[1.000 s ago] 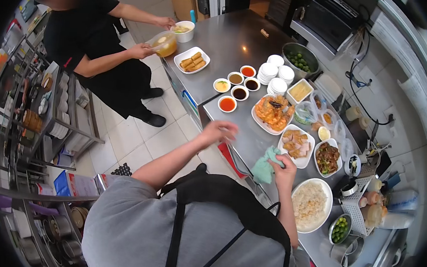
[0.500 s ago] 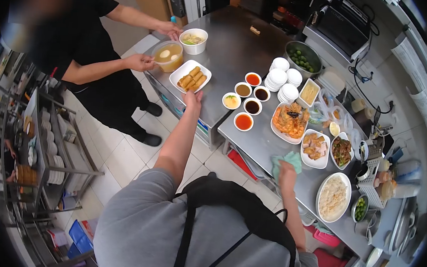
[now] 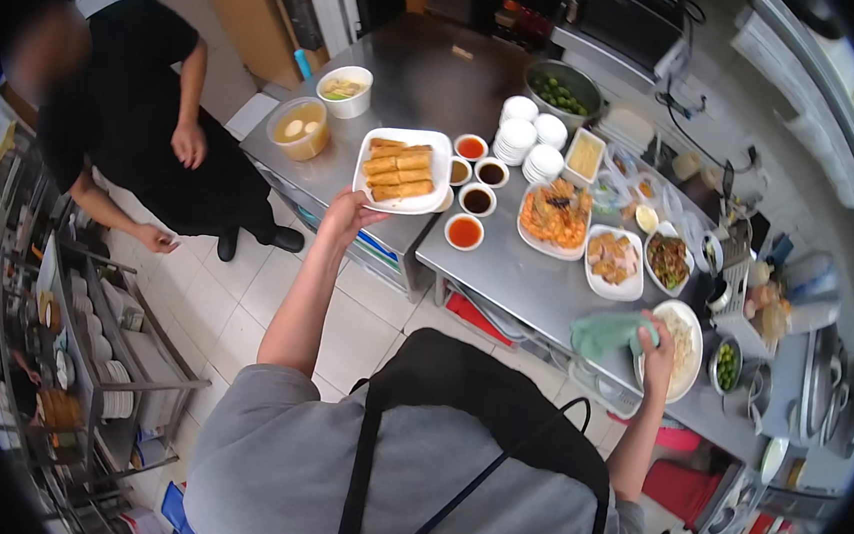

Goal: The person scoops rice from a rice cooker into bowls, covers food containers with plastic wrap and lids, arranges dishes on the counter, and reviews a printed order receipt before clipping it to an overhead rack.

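the roll plate (image 3: 441,164) is hiding part of the left hand (image 3: 347,219) and a sauce cup (image 3: 447,202); near right, the right hand (image 3: 656,351) is obscuring some rice (image 3: 683,362).

Bright light; warped, black-rimmed edges

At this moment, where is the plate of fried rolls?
The plate is held in the left hand, at the head view's upper middle, between the soup tub at left and sauce cups at right.

Steel shelving (image 3: 150,324) — tiled floor (image 3: 246,331)
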### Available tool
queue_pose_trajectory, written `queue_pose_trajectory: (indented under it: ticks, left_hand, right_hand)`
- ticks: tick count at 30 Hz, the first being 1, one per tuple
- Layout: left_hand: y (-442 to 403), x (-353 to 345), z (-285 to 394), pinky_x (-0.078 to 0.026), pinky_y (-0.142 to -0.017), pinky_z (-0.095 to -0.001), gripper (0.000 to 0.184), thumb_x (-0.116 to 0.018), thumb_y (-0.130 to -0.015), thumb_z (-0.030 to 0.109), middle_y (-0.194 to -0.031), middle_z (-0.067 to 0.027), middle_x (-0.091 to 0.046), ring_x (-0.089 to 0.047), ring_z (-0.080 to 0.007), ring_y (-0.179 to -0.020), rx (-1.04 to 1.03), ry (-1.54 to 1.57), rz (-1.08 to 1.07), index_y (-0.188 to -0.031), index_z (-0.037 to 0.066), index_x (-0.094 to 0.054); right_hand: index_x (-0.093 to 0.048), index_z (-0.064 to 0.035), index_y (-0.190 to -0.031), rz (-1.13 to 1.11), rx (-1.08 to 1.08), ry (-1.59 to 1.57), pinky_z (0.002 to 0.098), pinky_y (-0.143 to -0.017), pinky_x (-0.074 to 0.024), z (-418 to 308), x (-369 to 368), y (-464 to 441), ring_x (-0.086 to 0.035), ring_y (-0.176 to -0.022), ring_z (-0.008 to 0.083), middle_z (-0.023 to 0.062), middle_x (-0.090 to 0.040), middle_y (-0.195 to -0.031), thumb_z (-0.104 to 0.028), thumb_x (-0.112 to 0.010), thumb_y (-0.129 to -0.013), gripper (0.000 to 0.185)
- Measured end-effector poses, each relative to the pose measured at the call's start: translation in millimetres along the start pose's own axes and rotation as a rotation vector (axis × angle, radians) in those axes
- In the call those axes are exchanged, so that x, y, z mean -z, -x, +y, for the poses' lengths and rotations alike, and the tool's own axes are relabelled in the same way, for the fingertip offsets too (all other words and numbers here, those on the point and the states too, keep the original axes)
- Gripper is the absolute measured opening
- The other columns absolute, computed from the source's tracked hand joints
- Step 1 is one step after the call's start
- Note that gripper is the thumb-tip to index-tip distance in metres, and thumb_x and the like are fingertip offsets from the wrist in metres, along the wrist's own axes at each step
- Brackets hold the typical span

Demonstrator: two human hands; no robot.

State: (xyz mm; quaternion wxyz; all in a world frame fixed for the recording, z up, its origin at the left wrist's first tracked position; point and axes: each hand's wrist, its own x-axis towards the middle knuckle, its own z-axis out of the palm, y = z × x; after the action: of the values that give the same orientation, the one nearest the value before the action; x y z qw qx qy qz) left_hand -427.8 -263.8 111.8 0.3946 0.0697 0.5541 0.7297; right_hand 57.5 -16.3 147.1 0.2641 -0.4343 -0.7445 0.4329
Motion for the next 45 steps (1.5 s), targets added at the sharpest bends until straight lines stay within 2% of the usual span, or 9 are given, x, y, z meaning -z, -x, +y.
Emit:
queue_pose_trajectory:
  ticks: [3, 6, 16, 19, 21, 28, 30, 34, 45]
  left_hand:
    - [26.5, -44.2, -4.6, -0.053, -0.07, -0.0338, 0.045, -0.039, -0.07, 0.0, -0.103, -0.0195, -0.052, -0.059, -0.0273, -0.086, 0.12, -0.088, -0.224, -0.114, -0.006, -0.035]
    - [49.3, -92.4, -28.1, -0.053, -0.07, -0.0341, 0.047, -0.041, -0.07, 0.001, -0.104, -0.0154, -0.053, -0.059, -0.0254, -0.085, 0.236, -0.108, -0.372, -0.116, -0.002, -0.036]
    - [92.7, -185.1, -88.8, -0.053, -0.067, -0.0332, 0.048, -0.041, -0.07, 0.0, -0.105, -0.0172, -0.052, -0.059, -0.0246, -0.088, 0.458, -0.308, -0.691, -0.118, -0.004, -0.036]
    - [96.8, -197.1, -98.6, -0.054, -0.066, -0.0326, 0.048, -0.041, -0.07, -0.001, -0.104, -0.0191, -0.051, -0.059, -0.0262, -0.087, 0.506, -0.347, -0.748, -0.118, -0.005, -0.037]
    - [100.5, -204.6, -101.8, -0.053, -0.068, -0.0335, 0.049, -0.041, -0.07, -0.001, -0.104, -0.0187, -0.051, -0.058, -0.0264, -0.088, 0.513, -0.359, -0.783, -0.119, -0.004, -0.036]
    - [100.4, -215.7, -105.9, -0.052, -0.072, -0.0349, 0.05, -0.041, -0.071, 0.0, -0.105, -0.0176, -0.051, -0.057, -0.0251, -0.09, 0.499, -0.354, -0.786, -0.12, -0.004, -0.035]
    - [97.5, -215.6, -109.0, -0.053, -0.071, -0.0343, 0.05, -0.041, -0.071, 0.0, -0.105, -0.0173, -0.051, -0.058, -0.0242, -0.089, 0.507, -0.373, -0.796, -0.121, -0.003, -0.035]
    - [97.6, -215.4, -111.0, -0.053, -0.069, -0.0331, 0.05, -0.041, -0.071, 0.001, -0.104, -0.0168, -0.052, -0.058, -0.0234, -0.088, 0.504, -0.382, -0.805, -0.121, -0.003, -0.035]
    - [86.5, -216.0, -123.9, -0.054, -0.06, -0.0289, 0.046, -0.038, -0.071, 0.0, -0.1, -0.015, -0.054, -0.06, -0.0221, -0.08, 0.44, -0.274, -0.606, -0.117, -0.003, -0.036]
  right_hand:
    - [-0.054, -0.0023, -0.105, 0.035, -0.036, -0.199, 0.0258, -0.085, -0.0353, -6.6, -1.8, -1.1, -0.049, -0.092, 0.0137, 0.0047, -0.055, -0.101, -0.015, -0.052, -0.081, 0.027]
    - [-0.048, -0.0111, -0.098, 0.077, -0.181, -0.281, 0.0233, -0.06, -0.0422, 0.2, -7.5, -8.5, -0.048, -0.08, 0.0082, -0.0011, -0.051, -0.086, -0.024, -0.052, -0.083, 0.019]
    - [-0.059, -0.007, -0.096, -0.17, -0.121, -0.417, 0.0226, -0.065, -0.0406, -9.9, -31.4, -45.2, -0.047, -0.077, 0.0063, -0.0007, -0.056, -0.085, -0.027, -0.052, -0.083, 0.024]
    - [-0.06, -0.0074, -0.089, -0.281, 0.261, -0.138, 0.0256, -0.066, -0.0411, -5.8, -52.0, -63.4, -0.051, -0.076, 0.0103, 0.0022, -0.057, -0.079, -0.019, -0.056, -0.079, 0.016]
    - [-0.058, -0.0071, -0.077, -0.297, 0.706, 0.11, 0.0306, -0.066, -0.041, -27.3, -59.8, -61.4, -0.053, -0.074, 0.0186, 0.0065, -0.056, -0.076, -0.013, -0.058, -0.071, 0.008]
    - [-0.05, -0.0059, -0.063, -0.252, 0.598, 0.342, 0.0354, -0.063, -0.0403, -34.3, -54.3, -66.1, -0.052, -0.073, 0.0259, 0.0086, -0.055, -0.073, -0.007, -0.054, -0.066, 0.005]
    - [-0.049, -0.0031, -0.069, -0.45, 0.357, 0.425, 0.0312, -0.066, -0.0419, -42.4, -44.7, -69.6, -0.053, -0.072, 0.0226, 0.0058, -0.054, -0.072, -0.001, -0.062, -0.064, 0.015]
    - [-0.048, -0.0038, -0.07, -0.524, 0.385, 0.468, 0.0326, -0.063, -0.0422, -51.6, -36.1, -69.5, -0.054, -0.069, 0.0241, 0.0072, -0.054, -0.071, -0.001, -0.062, -0.063, 0.016]
    - [-0.051, -0.0045, -0.071, -0.084, 0.14, 0.501, 0.0351, -0.059, -0.0434, -21.2, -19.4, -28.6, -0.055, -0.063, 0.0287, 0.0111, -0.055, -0.064, -0.01, -0.064, -0.062, 0.017]
